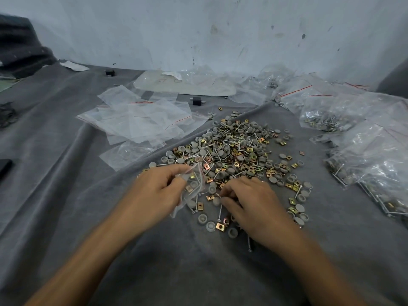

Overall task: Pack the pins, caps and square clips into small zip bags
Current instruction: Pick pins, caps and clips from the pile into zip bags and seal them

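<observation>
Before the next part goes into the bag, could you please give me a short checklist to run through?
1. Bag in hand: the left hand grips the small zip bag. Ok.
2. Bag mouth open: the plastic is crumpled. Cannot tell.
3. Part picked up: the right hand is curled over the near edge of the pile; whether it pinches anything, cannot tell.
4. Parts left to pack: the pile is plentiful. Ok.
5. Spare empty bags lie to the left of the pile. Ok.
6. Filled bags lie apart on the right, clear of the pile. Ok.
</observation>
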